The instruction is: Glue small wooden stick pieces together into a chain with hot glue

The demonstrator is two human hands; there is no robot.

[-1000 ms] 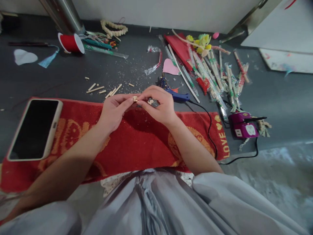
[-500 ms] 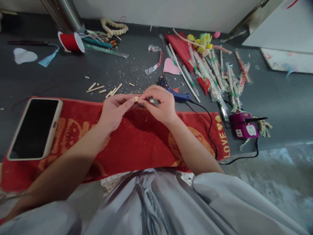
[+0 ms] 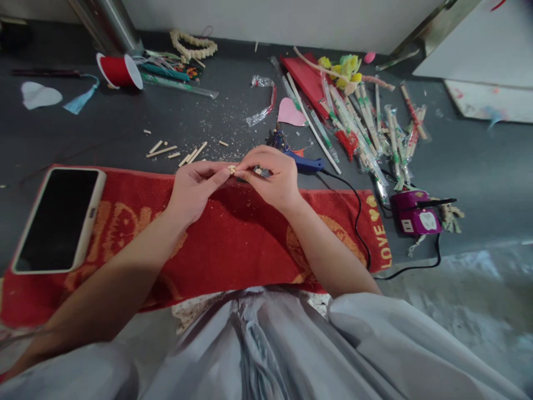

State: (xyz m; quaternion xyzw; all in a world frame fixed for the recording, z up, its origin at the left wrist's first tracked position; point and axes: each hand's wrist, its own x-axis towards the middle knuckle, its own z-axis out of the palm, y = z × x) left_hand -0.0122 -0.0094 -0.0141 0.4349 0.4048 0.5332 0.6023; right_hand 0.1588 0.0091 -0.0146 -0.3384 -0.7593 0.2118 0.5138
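Between the fingertips of both hands is a small pale wooden piece, too small to make out in detail. My left hand pinches it from the left with thumb and forefinger. From the right, my right hand pinches at the same piece, its fingers closed. Both hands are over the far edge of a red towel. Just beyond my right hand lies a blue glue gun, partly hidden by the hand. Short wooden sticks lie on the grey table past my left hand.
A phone lies on the towel's left end. Behind are a red thread spool, a pink paper heart and many wrapped chopsticks. On the right sits a purple power socket, with a black cord crossing the towel.
Both hands stay in nearly the same place, still pinching the small wooden piece, which looks slightly turned. The view has shifted very slightly.
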